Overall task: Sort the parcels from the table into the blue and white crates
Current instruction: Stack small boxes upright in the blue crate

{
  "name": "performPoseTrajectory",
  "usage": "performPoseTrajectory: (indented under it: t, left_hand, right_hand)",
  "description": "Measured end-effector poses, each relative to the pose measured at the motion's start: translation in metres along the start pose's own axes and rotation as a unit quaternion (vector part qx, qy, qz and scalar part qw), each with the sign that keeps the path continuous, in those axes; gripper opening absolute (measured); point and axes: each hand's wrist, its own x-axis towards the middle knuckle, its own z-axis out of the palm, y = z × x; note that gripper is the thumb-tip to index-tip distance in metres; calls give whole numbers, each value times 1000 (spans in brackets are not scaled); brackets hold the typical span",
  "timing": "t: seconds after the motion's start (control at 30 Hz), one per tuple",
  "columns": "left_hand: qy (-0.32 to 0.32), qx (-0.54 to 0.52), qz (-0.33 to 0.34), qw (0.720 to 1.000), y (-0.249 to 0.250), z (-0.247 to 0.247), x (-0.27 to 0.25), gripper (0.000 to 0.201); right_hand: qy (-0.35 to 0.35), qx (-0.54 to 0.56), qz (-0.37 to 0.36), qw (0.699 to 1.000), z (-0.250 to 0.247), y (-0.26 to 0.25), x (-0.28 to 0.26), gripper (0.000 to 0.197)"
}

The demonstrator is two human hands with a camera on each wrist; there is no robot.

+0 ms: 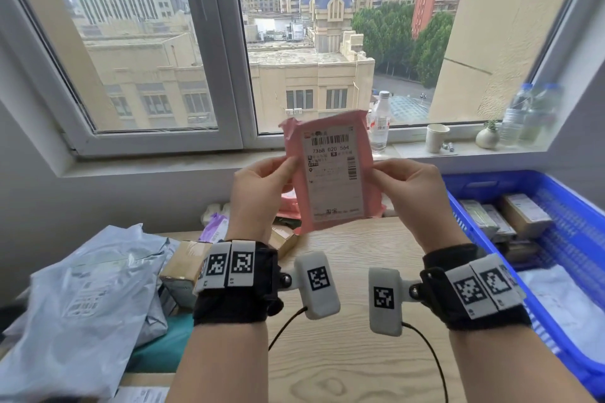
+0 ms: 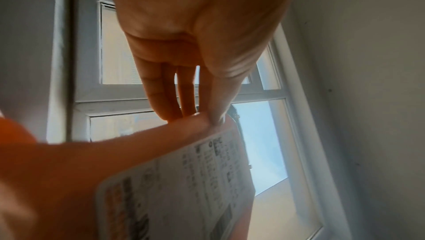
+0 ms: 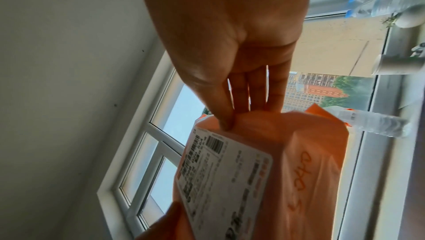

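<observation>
The pink parcel [image 1: 330, 173] is up in the air between both hands, upright, long side running top to bottom, white label [image 1: 332, 170] facing the person, probably so they can read it and pick a crate. The left hand [image 1: 258, 193] pinches its left edge with thumb and fingers, and the right hand [image 1: 414, 196] pinches the right edge the same way. The blue crate [image 1: 569, 229] sits just right of the right hand, and grey mailers [image 1: 88, 298] are piled below left of the left hand.

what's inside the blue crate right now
Several small cardboard boxes at the far end of the blue crate and a white mailer bag nearer; anything beneath them is covered.
</observation>
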Motion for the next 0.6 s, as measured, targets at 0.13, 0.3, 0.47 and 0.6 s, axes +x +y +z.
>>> performPoseTrajectory:
  t: [0.13, 0.3, 0.47, 0.6]
  left_hand:
    - [-14, -69, 13, 997, 16, -1, -6, 12]
    - [-58, -59, 40, 996, 30, 2, -12, 20]
    - [-68, -61, 65, 994, 37, 6, -18, 22]
    - [-70, -52, 83, 993, 46, 6, -20, 20]
  right_hand:
    - [-6, 38, -19, 999, -5, -14, -1, 8]
    - [-6, 83, -23, 996, -17, -36, 5, 21]
    - [22, 120, -45, 992, -25, -49, 6, 17]
    - [43, 146, -65, 986, -27, -55, 5, 12]
